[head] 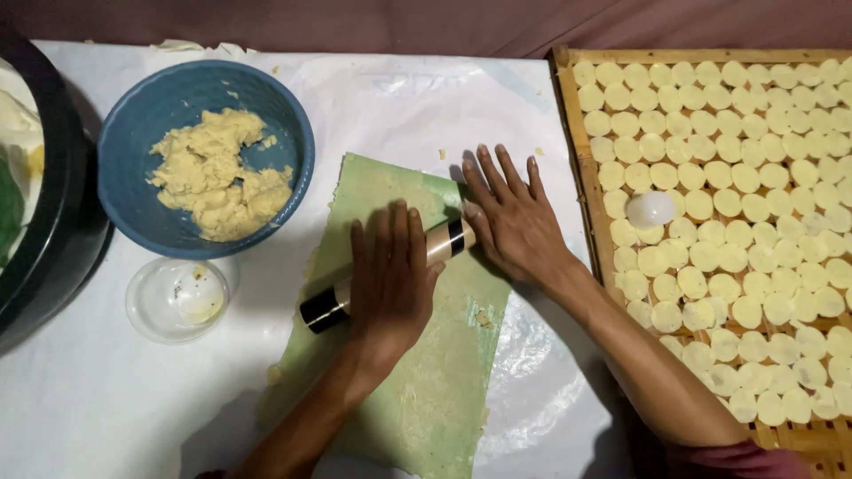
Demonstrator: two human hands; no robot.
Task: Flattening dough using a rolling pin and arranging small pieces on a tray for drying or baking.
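My left hand (391, 266) lies flat, palm down, on a tan rolling pin (442, 243) with black ends. The pin lies slantwise across a green sheet (417, 390) spread on the white table cover; pale dough smears show on the sheet. My right hand (510, 213) rests palm down with fingers spread, at the pin's upper right end and the sheet's right edge. A blue bowl (142, 115) with a lump of yellowish dough (217, 173) stands at the upper left.
A bamboo tray (581, 168) on the right holds several rows of round pale dough discs (745, 177) and a small clear round cup (650, 209). A small clear dish (177, 298) sits below the blue bowl. A black vessel (53, 231) is at the left edge.
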